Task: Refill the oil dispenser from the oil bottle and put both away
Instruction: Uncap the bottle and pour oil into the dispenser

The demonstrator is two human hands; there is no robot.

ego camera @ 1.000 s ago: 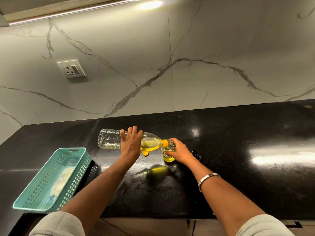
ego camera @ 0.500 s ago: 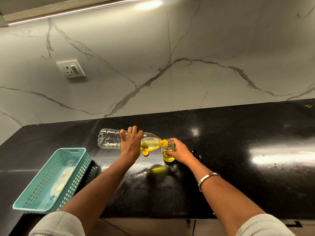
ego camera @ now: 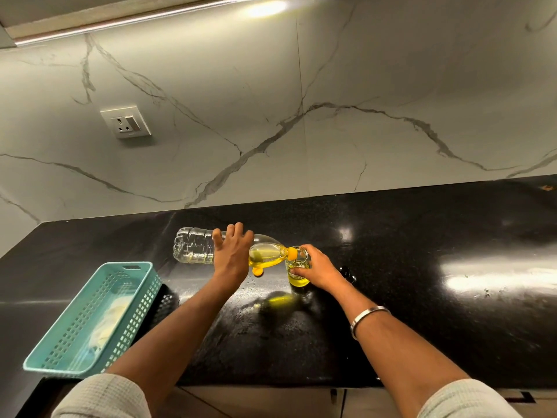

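A clear plastic oil bottle point(ego camera: 196, 245) is held almost level above the black counter point(ego camera: 422, 297), its base pointing left and its orange-ringed neck at the mouth of a small glass oil dispenser point(ego camera: 297, 276). Yellow oil pools in the bottle's shoulder and partly fills the dispenser. My left hand point(ego camera: 232, 254) grips the bottle around its middle. My right hand point(ego camera: 319, 270) wraps the dispenser, which stands upright on the counter. An orange cap point(ego camera: 257, 271) shows under my left hand.
A teal plastic basket point(ego camera: 90, 321) with something pale inside sits at the counter's front left. A small dark object point(ego camera: 346, 271) lies just right of my right hand. A wall socket point(ego camera: 126, 122) is on the marble backsplash.
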